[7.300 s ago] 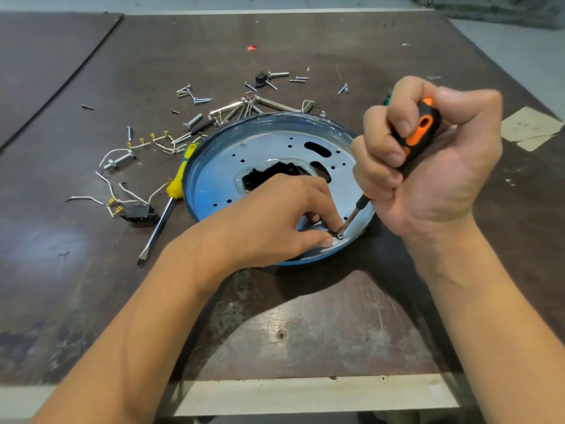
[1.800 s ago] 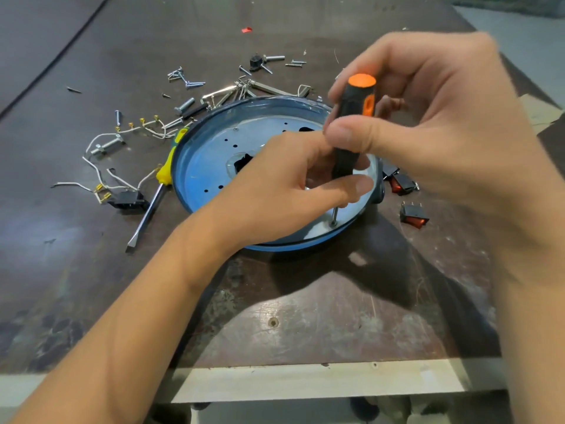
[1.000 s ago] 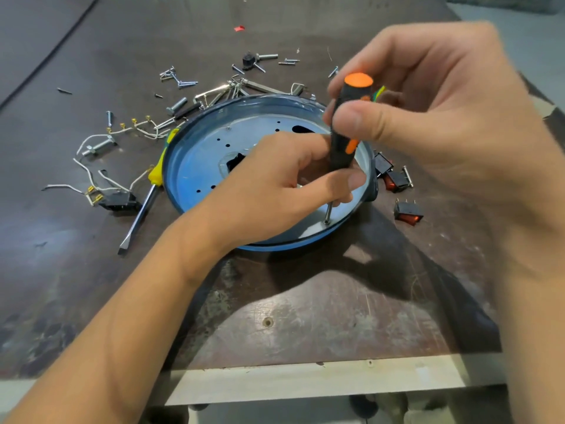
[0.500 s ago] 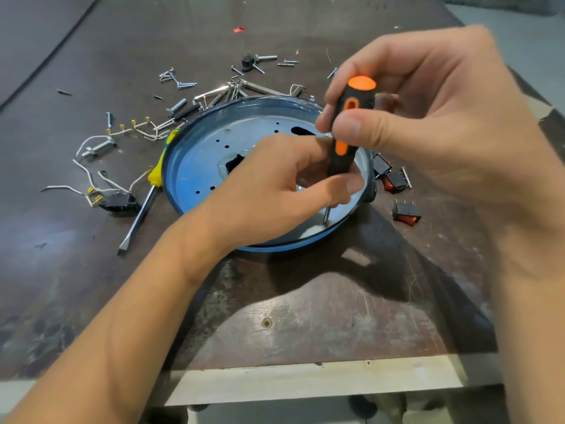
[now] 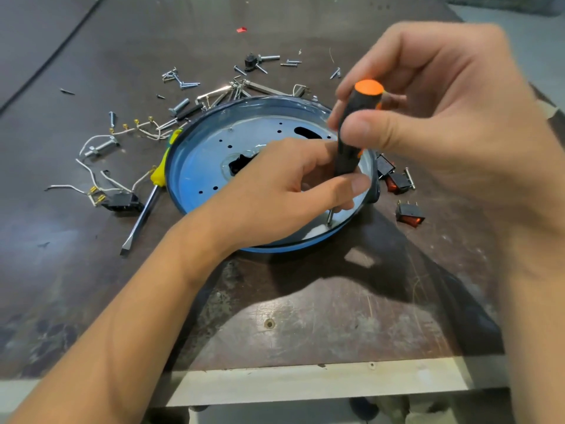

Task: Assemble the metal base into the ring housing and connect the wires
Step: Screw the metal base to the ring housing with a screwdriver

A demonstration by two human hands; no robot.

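Note:
A round perforated metal base [image 5: 211,154] lies inside the blue ring housing [image 5: 183,139] in the middle of the table. My right hand [image 5: 434,117] grips the black and orange screwdriver [image 5: 354,130], held nearly upright with its tip [image 5: 329,220] at the base's near right edge. My left hand [image 5: 287,191] rests on the base, its thumb and fingers curled round the screwdriver's lower shaft. The screw under the tip is hidden. White wires with gold terminals [image 5: 91,175] lie left of the housing, joined to a black switch [image 5: 120,203].
A yellow-handled flat screwdriver [image 5: 143,209] lies against the housing's left side. Several loose screws and metal pins [image 5: 214,87] are scattered behind it. Red rocker switches [image 5: 409,214] sit to the right. The table's pale front edge [image 5: 305,384] runs near me.
The screwdriver's handle has turned in my right fingers, and my thumb has shifted across it. My left hand stays on the shaft. The housing has not moved.

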